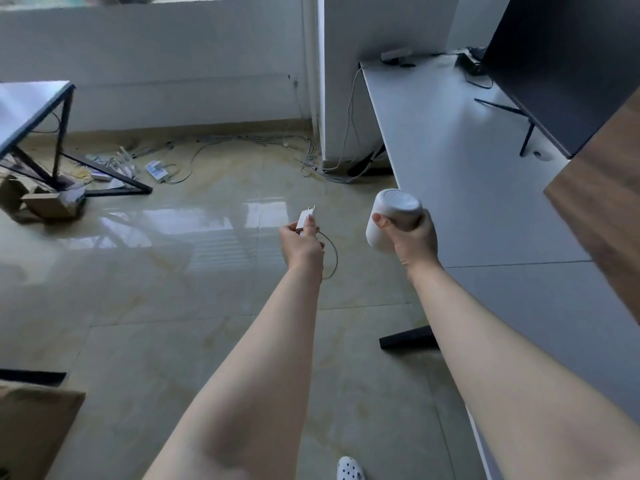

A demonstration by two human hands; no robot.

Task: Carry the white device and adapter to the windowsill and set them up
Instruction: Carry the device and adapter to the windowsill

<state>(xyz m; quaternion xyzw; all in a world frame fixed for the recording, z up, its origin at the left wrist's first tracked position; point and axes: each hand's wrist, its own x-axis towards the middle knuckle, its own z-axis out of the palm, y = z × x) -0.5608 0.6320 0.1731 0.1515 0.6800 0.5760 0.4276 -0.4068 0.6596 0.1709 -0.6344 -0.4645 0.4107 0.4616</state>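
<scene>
**Device + adapter in hand, mid-carry toward the far window wall**

Both hands are out in front over the tiled floor [173, 306], each loaded; neither item rests on anything.

Right hand [412, 240]: wrapped round the white device [391, 216], a smooth rounded cylinder; thumb on the near-left side, fingers curled round the back; device tilted, flat end pointing up and far; a full-palm grip prob. because the shell is slick w/ no handle.

Left hand [301, 245]: pinching the adapter [306, 216] betw. thumb and fingers; prongs point up and away from the palm, which keeps them clear of the skin; a thin cable [330, 254] loops down below the hand and back up; its other end is hidden behind the wrist, so can't tell whether it reaches the device. One item per hand likely keeps the cable slack, not tugging.

Surroundings: white desk [467, 188] runs along the right, w/ a dark monitor [554, 64] at its far end; hands are near its left edge but not over it. Far left: a metal-frame table [31, 109] w/ a tangle of wires and small boxes [138, 164] on the floor under and beside it. Far wall carries a pale ledge at the very top, apparently the windowsill [156, 1]; still well apart from the hands.

Judgement: carry stage, set-up not begun; a wall socket [294, 81] sits below the sill, so the adapter prob. goes there. Risk: floor wires near the far wall could snag a foot; the dangling loop could catch the desk corner.
</scene>
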